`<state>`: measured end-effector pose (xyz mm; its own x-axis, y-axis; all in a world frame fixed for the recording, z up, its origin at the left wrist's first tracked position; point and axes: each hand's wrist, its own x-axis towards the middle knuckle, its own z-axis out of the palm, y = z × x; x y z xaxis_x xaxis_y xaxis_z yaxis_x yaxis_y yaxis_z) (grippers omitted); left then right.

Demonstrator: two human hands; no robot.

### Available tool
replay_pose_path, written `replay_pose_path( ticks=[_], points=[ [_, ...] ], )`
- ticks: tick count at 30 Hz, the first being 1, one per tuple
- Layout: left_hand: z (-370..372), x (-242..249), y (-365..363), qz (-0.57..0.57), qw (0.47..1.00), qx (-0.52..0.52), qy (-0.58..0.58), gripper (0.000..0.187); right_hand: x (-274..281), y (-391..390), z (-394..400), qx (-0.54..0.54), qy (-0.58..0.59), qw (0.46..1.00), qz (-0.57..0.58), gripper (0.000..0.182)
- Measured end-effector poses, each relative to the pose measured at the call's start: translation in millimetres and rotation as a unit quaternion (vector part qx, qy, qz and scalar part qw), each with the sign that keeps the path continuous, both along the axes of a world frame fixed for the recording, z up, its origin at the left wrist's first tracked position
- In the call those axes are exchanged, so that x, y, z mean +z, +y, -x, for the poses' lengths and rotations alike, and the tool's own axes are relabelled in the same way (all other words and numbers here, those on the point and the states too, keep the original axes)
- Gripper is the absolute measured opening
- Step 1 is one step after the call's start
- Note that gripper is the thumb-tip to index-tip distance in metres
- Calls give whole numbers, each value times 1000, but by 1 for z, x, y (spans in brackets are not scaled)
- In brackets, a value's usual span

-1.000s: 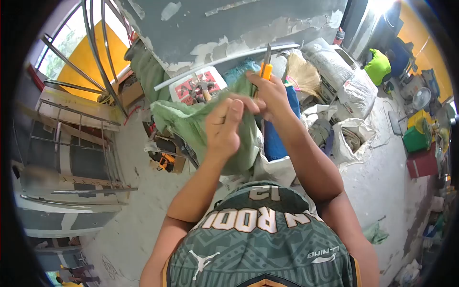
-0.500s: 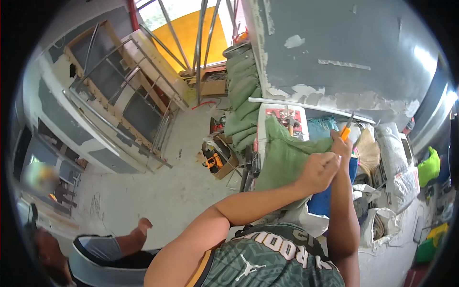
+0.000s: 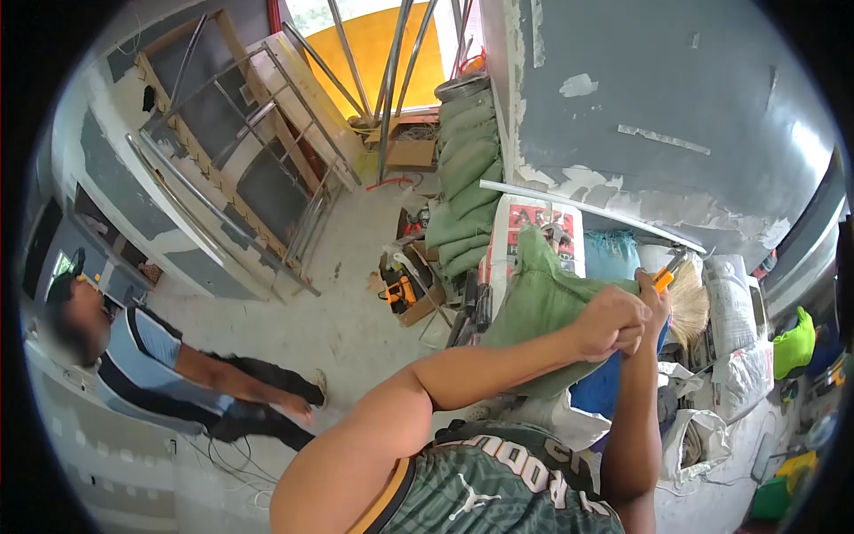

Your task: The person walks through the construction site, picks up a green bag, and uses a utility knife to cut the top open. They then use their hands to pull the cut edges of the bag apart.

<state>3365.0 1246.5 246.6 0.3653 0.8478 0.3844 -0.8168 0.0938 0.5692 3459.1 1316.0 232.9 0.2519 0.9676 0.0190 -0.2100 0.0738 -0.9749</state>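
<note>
An orange-handled utility knife [image 3: 664,279] sticks out of my right hand [image 3: 654,303], its blade pointing up and to the right. My left hand [image 3: 614,320] is closed in a fist against my right hand and wrist, over the green woven sack [image 3: 543,298]; what it pinches is hidden. Part of the sack's upper edge stretches across to my right hand, and the rest drapes down over the pile. Behind it lies a white bag with red print [image 3: 534,222], with a hammer [image 3: 558,233] on top.
A white strip [image 3: 587,214] leans along the grey wall. Right of my hands are a straw broom [image 3: 688,298] and white sacks [image 3: 734,303]. Stacked green sacks [image 3: 467,169] and a tool box [image 3: 411,289] stand ahead. Another person [image 3: 169,365] is at left.
My view has shifted, so the scene sits further right. The other person now shows more fully at left. Both hands have dropped slightly, and the knife tilts further right.
</note>
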Motion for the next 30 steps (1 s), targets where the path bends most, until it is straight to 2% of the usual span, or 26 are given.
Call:
replay_pose_path(
  ticks=[2, 5, 9, 10, 11, 12, 13, 15, 16, 17, 19, 20, 22, 23, 25, 26, 27, 30],
  points=[
    [-2, 0, -5, -35, 995, 54, 80, 38, -1, -1, 1, 15, -17, 1000, 6, 26],
    [-3, -9, -1, -46, 986, 89, 136, 37, -13, 13, 1, 9, -48, 999, -5, 26],
    [5, 1, 13, -94, 974, 124, 165, 36, 0, 21, -2, 8, -76, 997, 5, 26],
    [11, 5, 17, -211, 922, 177, 272, 35, 4, 23, -9, 7, -77, 997, 2, 26],
    [17, 8, 20, -318, 844, 225, 370, 34, 6, 25, -22, 55, -90, 994, -40, 26],
    [23, 17, 20, -394, 779, 284, 397, 33, 9, 21, -31, 99, -102, 987, -78, 27],
    [30, 26, 22, -463, 705, 337, 418, 33, 11, 16, -36, 92, -105, 988, -71, 27],
    [52, 57, 8, -406, 722, 356, 432, 32, 20, -5, -46, 83, -116, 981, -131, 28],
    [56, 59, 11, -359, 725, 402, 429, 35, 25, -15, -56, 61, -173, 979, -87, 25],
    [62, 64, 19, -356, 697, 439, 441, 32, 29, -21, -65, 38, -228, 972, -39, 25],
    [64, 69, 24, -344, 668, 440, 492, 33, 18, -22, -83, 39, -245, 964, -98, 27],
    [53, 64, 21, -348, 688, 416, 482, 33, 19, -29, -87, 43, -234, 967, -93, 28],
    [34, 54, 15, -385, 519, 461, 608, 50, 24, -45, -87, 35, -226, 970, -77, 28],
    [28, 52, 13, -388, 532, 448, 605, 50, 27, -52, -86, 33, -245, 965, -84, 30],
    [19, 52, 13, -355, 431, 292, 776, 59, 23, -59, -83, 25, -262, 961, -84, 32],
    [15, 48, 19, -351, 411, 267, 798, 50, 16, -61, -82, 4, -306, 946, -108, 30],
    [16, 43, 25, -357, 412, 261, 797, 50, 11, -57, -84, -15, -348, 928, -136, 29],
    [19, 24, 40, -372, 473, 320, 732, 36, -13, -43, -77, -38, -266, 957, -113, 28]
  ],
)
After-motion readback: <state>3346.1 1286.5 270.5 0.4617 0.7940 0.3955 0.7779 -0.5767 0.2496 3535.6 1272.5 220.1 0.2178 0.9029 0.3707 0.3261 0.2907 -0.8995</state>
